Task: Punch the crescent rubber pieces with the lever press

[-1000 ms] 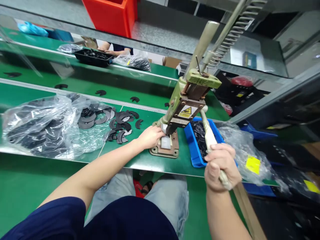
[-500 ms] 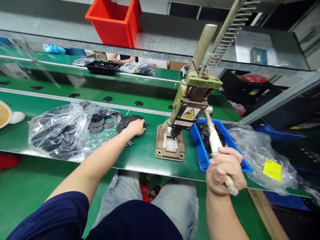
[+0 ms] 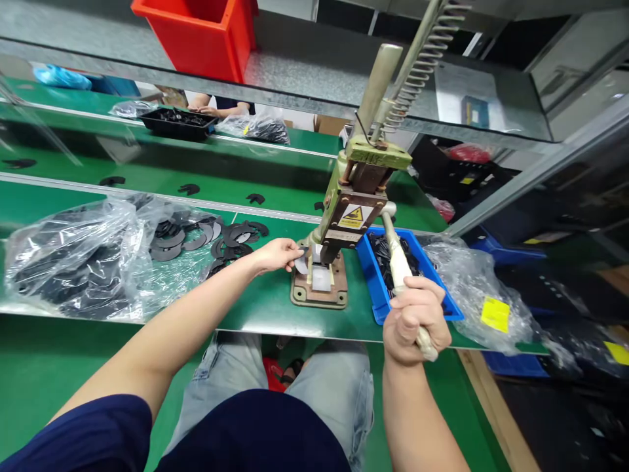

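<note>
A dark curved piece (image 3: 301, 263) is pinched in my left hand (image 3: 278, 255), at the left edge of the press base (image 3: 319, 298). The green hand press (image 3: 351, 210) stands upright on the bench, with a warning label on its front. My right hand (image 3: 417, 319) is closed round the wrapped press lever (image 3: 399, 262), over the front of a blue bin (image 3: 376, 295) of black parts. Left of the press lie loose black curved pieces (image 3: 236, 241), beside a clear plastic bag (image 3: 83, 255) of similar pieces.
Behind the bench, black pieces (image 3: 189, 189) lie spaced along a green strip. A red bin (image 3: 206, 46) stands on the metal shelf (image 3: 295, 59). At the right is a plastic bag (image 3: 455, 275) with a yellow label. Another person's hands (image 3: 209, 110) show beyond a black tray (image 3: 177, 124).
My left hand has moved right from the loose pile to the press base, now with a curved piece in its fingers. My right hand still grips the lever. The view has shifted slightly.
</note>
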The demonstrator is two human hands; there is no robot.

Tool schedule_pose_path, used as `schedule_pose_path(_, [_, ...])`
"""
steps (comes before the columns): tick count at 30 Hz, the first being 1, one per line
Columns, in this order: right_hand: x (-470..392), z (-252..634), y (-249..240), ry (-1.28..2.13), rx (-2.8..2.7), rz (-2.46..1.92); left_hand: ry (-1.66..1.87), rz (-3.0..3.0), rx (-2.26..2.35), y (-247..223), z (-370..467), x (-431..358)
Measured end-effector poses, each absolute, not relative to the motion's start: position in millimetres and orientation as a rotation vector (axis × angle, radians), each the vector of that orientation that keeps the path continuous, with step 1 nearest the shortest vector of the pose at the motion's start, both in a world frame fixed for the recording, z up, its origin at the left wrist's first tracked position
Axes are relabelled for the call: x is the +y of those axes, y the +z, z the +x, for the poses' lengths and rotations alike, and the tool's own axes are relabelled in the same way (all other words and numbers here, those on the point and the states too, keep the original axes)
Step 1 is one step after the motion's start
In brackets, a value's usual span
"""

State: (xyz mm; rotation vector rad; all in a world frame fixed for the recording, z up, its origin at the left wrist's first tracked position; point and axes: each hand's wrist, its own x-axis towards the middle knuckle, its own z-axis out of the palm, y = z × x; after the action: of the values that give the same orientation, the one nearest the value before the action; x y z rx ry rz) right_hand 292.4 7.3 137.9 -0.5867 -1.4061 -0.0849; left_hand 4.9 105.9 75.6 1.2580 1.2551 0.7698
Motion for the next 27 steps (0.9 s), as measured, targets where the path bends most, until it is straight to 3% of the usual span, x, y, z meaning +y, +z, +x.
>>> schedule_pose_path(10, [4,295,136,-0.041,-1.431,-0.574,0.69,1.248,1.301,77,59,108])
schedule_pose_path(27, [2,296,136,-0.011,-1.454,-0.591,0.461,1.476,1.404,82,66,108])
